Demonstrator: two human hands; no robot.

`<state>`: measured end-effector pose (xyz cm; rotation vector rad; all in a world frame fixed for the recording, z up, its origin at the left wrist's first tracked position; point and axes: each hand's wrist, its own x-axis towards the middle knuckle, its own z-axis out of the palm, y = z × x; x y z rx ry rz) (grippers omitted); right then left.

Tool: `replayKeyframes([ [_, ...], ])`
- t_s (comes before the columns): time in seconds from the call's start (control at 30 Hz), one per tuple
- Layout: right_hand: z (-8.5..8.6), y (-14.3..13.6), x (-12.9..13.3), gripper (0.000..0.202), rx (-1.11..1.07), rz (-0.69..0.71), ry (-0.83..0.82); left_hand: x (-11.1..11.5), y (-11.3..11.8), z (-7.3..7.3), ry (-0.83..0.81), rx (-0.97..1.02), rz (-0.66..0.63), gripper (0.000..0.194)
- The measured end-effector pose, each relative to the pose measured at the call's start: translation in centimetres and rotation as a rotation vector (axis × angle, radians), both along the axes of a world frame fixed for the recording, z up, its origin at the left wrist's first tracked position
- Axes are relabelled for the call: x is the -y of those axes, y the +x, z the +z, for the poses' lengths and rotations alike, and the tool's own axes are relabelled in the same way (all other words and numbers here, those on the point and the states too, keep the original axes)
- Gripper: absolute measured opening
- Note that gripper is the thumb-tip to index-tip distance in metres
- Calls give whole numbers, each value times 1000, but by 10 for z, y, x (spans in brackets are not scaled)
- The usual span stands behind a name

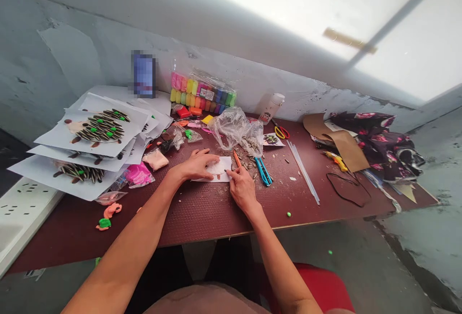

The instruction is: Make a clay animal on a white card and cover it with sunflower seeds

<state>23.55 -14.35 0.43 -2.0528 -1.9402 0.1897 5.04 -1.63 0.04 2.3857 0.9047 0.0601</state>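
A small white card (225,163) lies on the table with a pale, flattened shape and a small brown piece on it. My left hand (199,165) rests over the card's left part, thumb and fingers apart. At the card's right edge is my right hand (244,188), its fingers drawn together near a small dark spot; what they pinch is too small to tell. An orange stick-like thing (237,158) shows just beyond its knuckles, and I cannot tell whether the hand grips it. Beside it lie a blue utility knife (263,171) and scattered striped seeds (249,146).
Stacked sheets with seed hedgehogs (97,133) stand at left, near pink clay (139,174). Behind are a clear plastic bag (231,126), a multicoloured clay pack (204,93), a white bottle (272,108) and scissors (280,131). Clear sticks (303,173) and flowered cloth (382,145) lie right.
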Motion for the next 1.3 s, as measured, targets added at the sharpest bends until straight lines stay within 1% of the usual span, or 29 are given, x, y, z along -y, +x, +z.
replayKeyframes([
  [0.17,-2,3,-2,44,-26,-49,17,0,0,-1,2,-9,2,67],
  [0.37,-4,2,-1,36,10,-12,16,-2,0,-3,10,-5,-10,67],
  [0.47,-4,5,-1,38,-18,-28,47,-2,0,-4,8,-11,-11,68],
  [0.57,0,9,-6,37,-32,-61,83,-1,0,-3,11,12,-16,69],
  [0.63,6,11,-16,37,-46,-62,95,0,0,-3,16,34,-17,68],
  [0.7,14,11,-30,37,-71,-35,121,1,1,-3,20,48,-20,68],
  [0.8,28,7,-59,37,-85,-35,154,1,1,-2,26,72,-33,66],
  [0.87,35,3,-78,36,-94,-48,161,0,0,0,33,129,-22,62],
  [0.93,38,-2,-93,34,-131,-70,152,-2,-3,5,42,251,35,56],
  [0.97,38,-4,-99,34,-151,-84,141,-4,-5,7,45,331,91,52],
  [1.0,36,-5,-103,33,-171,-100,129,-7,-7,9,48,410,167,48],
  [1.07,30,-6,-108,33,-219,-125,120,-12,-13,11,52,521,364,41],
  [1.13,22,-3,-108,34,-280,-131,137,-17,-19,11,60,558,551,36],
  [1.17,18,-1,-107,35,-312,-126,149,-20,-21,10,67,562,617,35],
  [1.23,14,5,-105,35,-358,-116,166,-23,-24,7,80,578,693,32],
  [1.3,14,13,-102,32,-366,-111,158,-25,-24,3,87,606,720,31],
])
